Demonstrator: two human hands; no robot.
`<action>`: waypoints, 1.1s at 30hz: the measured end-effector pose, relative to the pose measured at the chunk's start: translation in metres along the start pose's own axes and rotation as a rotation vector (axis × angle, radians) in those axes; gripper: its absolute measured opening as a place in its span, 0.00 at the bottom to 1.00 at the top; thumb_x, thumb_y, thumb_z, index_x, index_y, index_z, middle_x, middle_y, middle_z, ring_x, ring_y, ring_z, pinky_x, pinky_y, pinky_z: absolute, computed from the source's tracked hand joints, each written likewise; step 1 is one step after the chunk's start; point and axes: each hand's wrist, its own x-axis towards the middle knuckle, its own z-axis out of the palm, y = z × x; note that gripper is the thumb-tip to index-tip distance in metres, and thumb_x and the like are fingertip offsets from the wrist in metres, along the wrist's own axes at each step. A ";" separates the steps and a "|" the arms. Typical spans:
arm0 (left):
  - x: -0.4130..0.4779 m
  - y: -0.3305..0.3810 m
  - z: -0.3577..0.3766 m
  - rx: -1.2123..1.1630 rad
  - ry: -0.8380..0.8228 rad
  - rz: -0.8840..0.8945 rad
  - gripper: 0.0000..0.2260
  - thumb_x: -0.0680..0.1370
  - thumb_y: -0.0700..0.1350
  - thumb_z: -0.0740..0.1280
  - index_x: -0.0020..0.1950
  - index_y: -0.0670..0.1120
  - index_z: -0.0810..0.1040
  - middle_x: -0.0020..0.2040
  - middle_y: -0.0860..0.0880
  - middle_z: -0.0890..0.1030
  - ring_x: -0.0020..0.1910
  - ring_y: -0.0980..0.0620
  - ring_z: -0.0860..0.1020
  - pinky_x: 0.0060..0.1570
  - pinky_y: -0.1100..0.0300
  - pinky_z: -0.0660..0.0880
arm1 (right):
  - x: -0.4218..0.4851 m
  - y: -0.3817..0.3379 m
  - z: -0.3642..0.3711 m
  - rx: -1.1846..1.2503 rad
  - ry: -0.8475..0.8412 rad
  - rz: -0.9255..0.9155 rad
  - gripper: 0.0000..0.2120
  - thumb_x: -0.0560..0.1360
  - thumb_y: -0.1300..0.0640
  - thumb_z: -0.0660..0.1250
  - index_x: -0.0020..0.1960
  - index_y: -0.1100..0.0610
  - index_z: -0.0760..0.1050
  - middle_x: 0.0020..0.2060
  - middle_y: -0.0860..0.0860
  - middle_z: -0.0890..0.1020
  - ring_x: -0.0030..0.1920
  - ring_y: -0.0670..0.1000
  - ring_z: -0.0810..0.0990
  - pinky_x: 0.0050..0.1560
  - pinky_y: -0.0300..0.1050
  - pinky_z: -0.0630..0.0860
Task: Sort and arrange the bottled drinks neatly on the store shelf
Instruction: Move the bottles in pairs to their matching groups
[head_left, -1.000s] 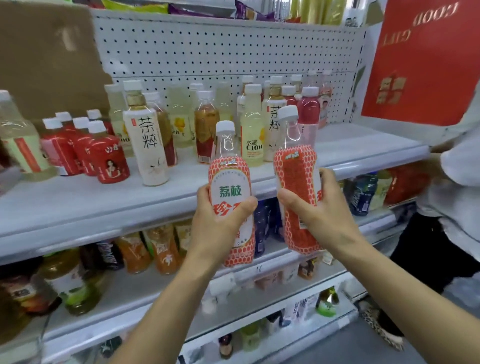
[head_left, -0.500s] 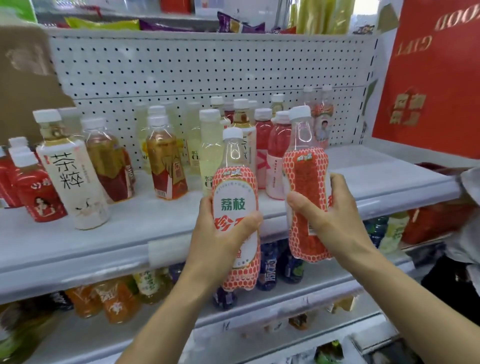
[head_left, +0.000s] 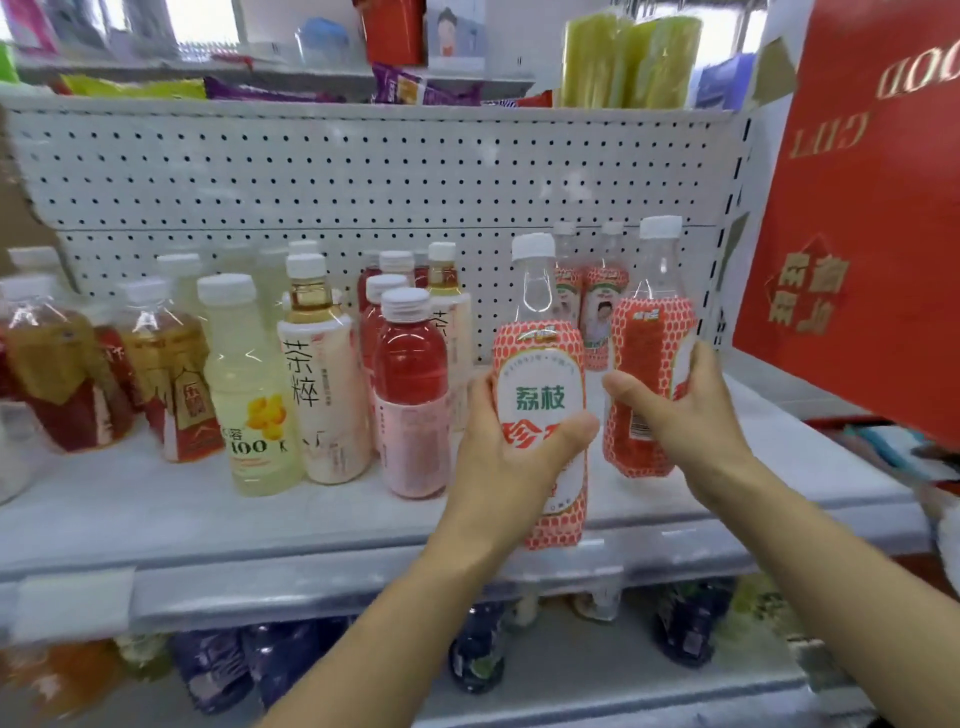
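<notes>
Head view: left lychee bottle (head_left: 540, 384) wrapped mid-label by your left hand (head_left: 501, 462); right lychee bottle (head_left: 649, 338) wrapped by your right hand (head_left: 691, 415). Both upright, above the shelf (head_left: 156, 519) front, right end. Rigid plastic, slick sleeves, probably full and weighty: grasp mid-body, not caps.

Both bare arms reach up and forward. The left forearm (head_left: 395, 613) comes in from 7 o'clock with a straight wrist, and the left hand (head_left: 509, 467) grips a lychee drink bottle (head_left: 540, 364) round its middle, thumb laid across the label and pointing to 3 o'clock. The right forearm (head_left: 831, 545) enters from 4 o'clock. The right hand (head_left: 685, 410), at 2 o'clock of the left, holds a second red-patterned bottle (head_left: 649, 332) upright, thumb toward 9 o'clock, fingers (head_left: 704, 364) curled round its far side. The two thumbs are near, not touching
</notes>
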 end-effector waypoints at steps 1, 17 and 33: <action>0.013 -0.005 0.011 0.010 0.025 0.003 0.25 0.72 0.49 0.76 0.61 0.60 0.65 0.46 0.62 0.79 0.45 0.71 0.79 0.36 0.74 0.74 | 0.012 0.006 -0.003 0.008 -0.004 0.002 0.27 0.71 0.53 0.76 0.63 0.53 0.65 0.51 0.45 0.79 0.51 0.43 0.79 0.44 0.39 0.72; 0.205 -0.079 0.081 0.105 0.161 -0.015 0.33 0.70 0.40 0.78 0.61 0.55 0.58 0.60 0.47 0.76 0.57 0.49 0.78 0.56 0.54 0.77 | 0.159 0.082 0.019 -0.041 -0.039 0.085 0.33 0.69 0.55 0.79 0.61 0.49 0.58 0.49 0.42 0.73 0.49 0.45 0.75 0.51 0.48 0.70; 0.105 -0.020 0.034 0.594 0.161 0.381 0.35 0.77 0.46 0.71 0.78 0.52 0.54 0.72 0.57 0.62 0.72 0.64 0.60 0.70 0.72 0.56 | 0.117 0.026 0.042 -0.026 0.159 -0.372 0.26 0.76 0.60 0.68 0.70 0.50 0.63 0.62 0.45 0.67 0.67 0.47 0.68 0.66 0.42 0.69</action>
